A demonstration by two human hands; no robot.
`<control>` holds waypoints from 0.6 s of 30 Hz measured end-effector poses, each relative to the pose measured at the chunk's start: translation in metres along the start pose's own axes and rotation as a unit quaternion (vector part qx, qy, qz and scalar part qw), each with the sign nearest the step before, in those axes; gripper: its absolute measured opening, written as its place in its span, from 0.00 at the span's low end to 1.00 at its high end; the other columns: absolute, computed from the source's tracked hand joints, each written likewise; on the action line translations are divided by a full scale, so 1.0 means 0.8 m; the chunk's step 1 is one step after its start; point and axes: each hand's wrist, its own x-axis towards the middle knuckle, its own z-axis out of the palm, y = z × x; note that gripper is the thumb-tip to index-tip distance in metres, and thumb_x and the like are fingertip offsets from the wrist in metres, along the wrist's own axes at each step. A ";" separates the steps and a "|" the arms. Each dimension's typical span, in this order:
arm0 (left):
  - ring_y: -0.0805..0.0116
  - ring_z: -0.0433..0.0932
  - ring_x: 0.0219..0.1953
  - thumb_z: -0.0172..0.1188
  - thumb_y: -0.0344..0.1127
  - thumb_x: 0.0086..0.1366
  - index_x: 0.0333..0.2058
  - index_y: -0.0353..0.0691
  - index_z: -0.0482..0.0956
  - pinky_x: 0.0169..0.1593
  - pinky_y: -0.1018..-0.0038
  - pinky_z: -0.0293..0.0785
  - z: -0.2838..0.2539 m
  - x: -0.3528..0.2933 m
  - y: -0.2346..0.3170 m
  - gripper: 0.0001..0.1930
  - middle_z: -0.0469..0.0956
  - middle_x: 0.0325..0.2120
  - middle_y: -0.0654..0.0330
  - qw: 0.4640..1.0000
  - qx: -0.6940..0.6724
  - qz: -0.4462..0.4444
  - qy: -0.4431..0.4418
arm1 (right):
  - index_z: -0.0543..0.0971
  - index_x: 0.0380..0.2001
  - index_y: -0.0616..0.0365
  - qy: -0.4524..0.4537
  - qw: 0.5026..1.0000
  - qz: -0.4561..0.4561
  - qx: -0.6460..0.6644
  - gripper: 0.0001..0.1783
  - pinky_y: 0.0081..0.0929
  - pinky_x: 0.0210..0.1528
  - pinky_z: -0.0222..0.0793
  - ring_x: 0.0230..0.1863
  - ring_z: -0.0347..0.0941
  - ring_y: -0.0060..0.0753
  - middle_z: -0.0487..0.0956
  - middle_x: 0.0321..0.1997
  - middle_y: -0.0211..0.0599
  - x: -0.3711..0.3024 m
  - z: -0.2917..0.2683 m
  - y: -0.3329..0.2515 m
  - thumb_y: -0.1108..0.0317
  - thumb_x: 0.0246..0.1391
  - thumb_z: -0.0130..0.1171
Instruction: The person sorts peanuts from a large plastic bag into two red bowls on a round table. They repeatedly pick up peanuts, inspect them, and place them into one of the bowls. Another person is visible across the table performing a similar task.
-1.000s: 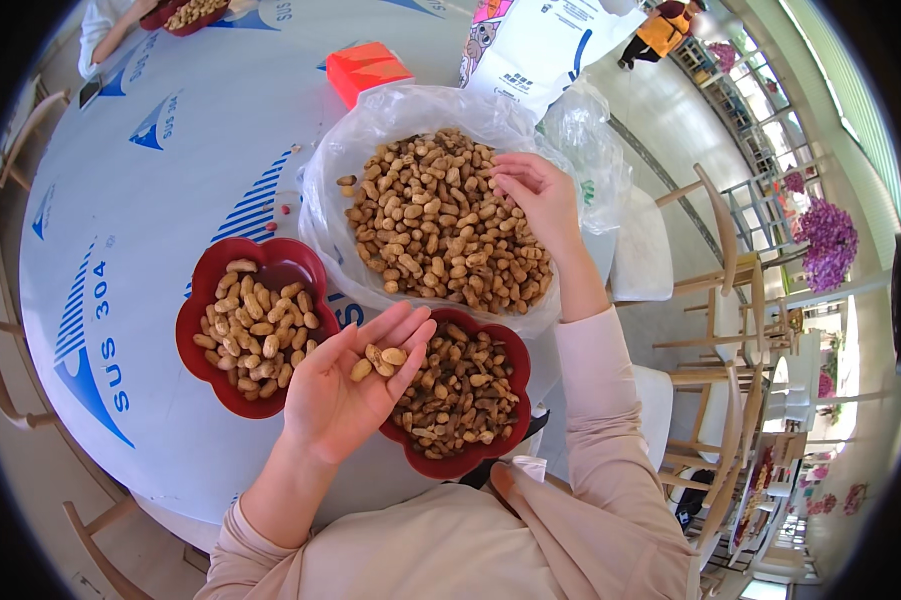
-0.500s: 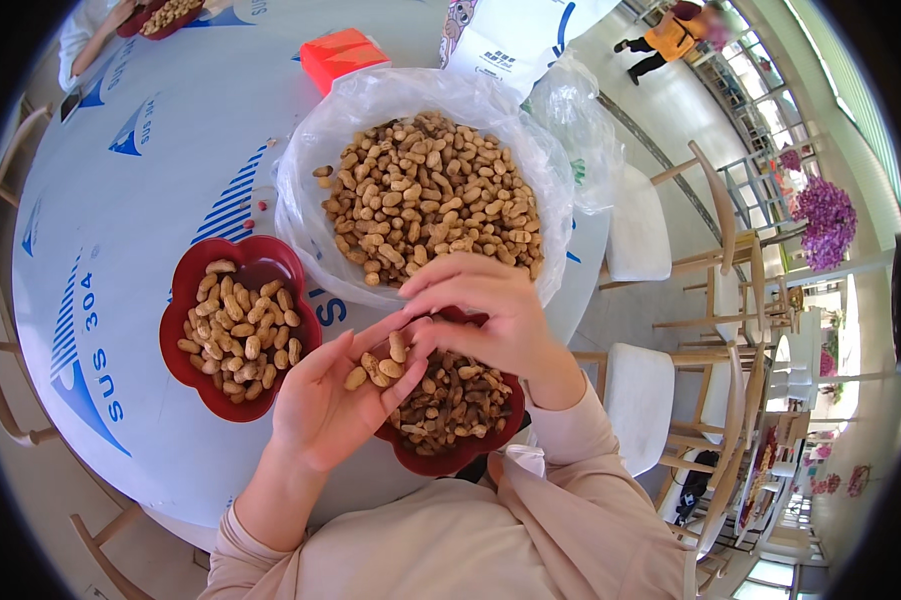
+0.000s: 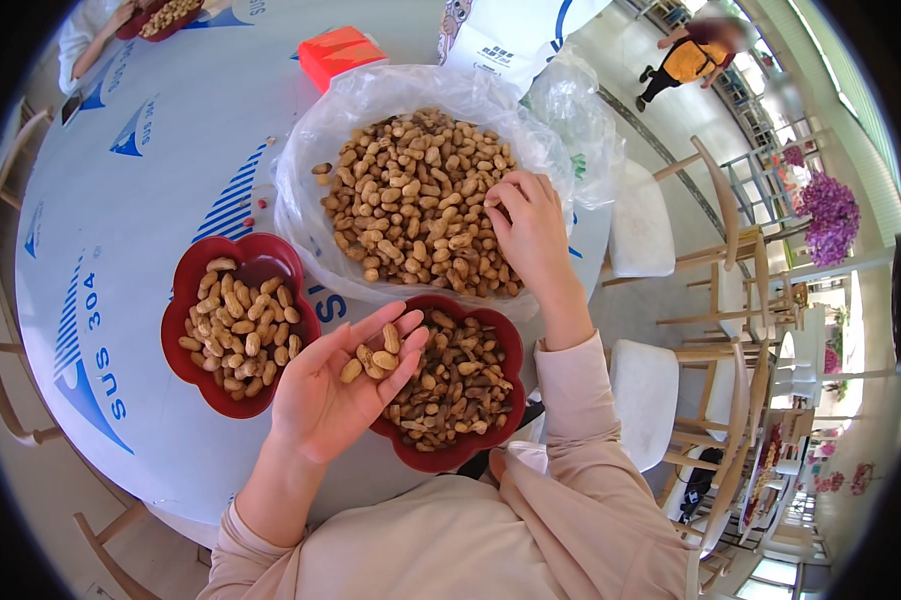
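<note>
The fingers (image 3: 523,190) of the right hand (image 3: 535,235) are bent, thumb near the index finger, over the right side of the peanut heap (image 3: 415,205); whether a nut is gripped between them cannot be told. Half a second earlier this hand was over the left palm; now it has moved away to the heap. The left hand (image 3: 315,395) has stayed palm up near the same spot, its loosely curled fingers unclenched, with a few peanuts (image 3: 372,362) resting on the palm and finger bases. The heap lies in a spread clear plastic bag (image 3: 298,205), whose crumpled rim rises around it. A red bowl of pale peanuts (image 3: 208,388) sits just left of the left hand; a red bowl of darker peanuts (image 3: 440,462) sits to its right, close to the table's near edge by the person's body. The bag reaches near the table's right edge, with white-seated chairs (image 3: 642,405) beyond, so that side is tight. Wider room spreads leftward over the round table (image 3: 160,215). An orange box (image 3: 340,60) stands behind the bag.
</note>
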 end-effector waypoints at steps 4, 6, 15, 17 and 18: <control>0.46 0.66 0.69 0.40 0.38 0.79 0.67 0.23 0.60 0.72 0.57 0.64 0.000 0.001 0.000 0.27 0.65 0.66 0.39 1.000 -0.004 -0.004 -0.006 | 0.82 0.34 0.56 0.034 0.989 0.033 0.143 0.10 0.36 0.50 0.72 0.46 0.75 0.38 0.82 0.39 0.29 -0.003 -0.018 -0.025 0.74 0.48 0.72; 0.46 0.65 0.69 0.39 0.39 0.79 0.67 0.24 0.60 0.71 0.57 0.65 0.003 0.000 -0.001 0.27 0.65 0.66 0.39 1.000 0.016 -0.007 -0.008 | 0.82 0.35 0.56 0.008 0.962 0.013 0.273 0.11 0.35 0.49 0.73 0.46 0.77 0.38 0.83 0.40 0.29 -0.005 -0.043 -0.059 0.74 0.48 0.72; 0.47 0.66 0.68 0.39 0.36 0.79 0.68 0.25 0.60 0.71 0.56 0.66 -0.007 0.001 -0.001 0.26 0.66 0.66 0.41 1.000 -0.013 -0.023 -0.003 | 0.84 0.42 0.57 -0.050 0.960 -0.023 0.274 0.11 0.35 0.52 0.75 0.48 0.78 0.41 0.82 0.46 0.36 0.025 -0.028 -0.047 0.77 0.54 0.66; 0.47 0.66 0.68 0.39 0.35 0.79 0.67 0.24 0.60 0.70 0.57 0.66 -0.005 0.002 -0.001 0.25 0.66 0.65 0.41 0.999 -0.022 -0.026 0.001 | 0.84 0.44 0.56 -0.086 0.979 -0.039 0.180 0.13 0.34 0.51 0.75 0.48 0.78 0.42 0.80 0.48 0.36 0.035 -0.011 -0.022 0.79 0.56 0.62; 0.47 0.66 0.68 0.39 0.35 0.79 0.67 0.24 0.60 0.70 0.57 0.66 -0.005 0.002 0.000 0.25 0.66 0.65 0.41 0.999 -0.025 -0.025 0.001 | 0.83 0.45 0.56 -0.112 0.978 -0.047 0.172 0.13 0.34 0.51 0.76 0.47 0.78 0.43 0.79 0.48 0.36 0.038 -0.004 -0.017 0.79 0.57 0.61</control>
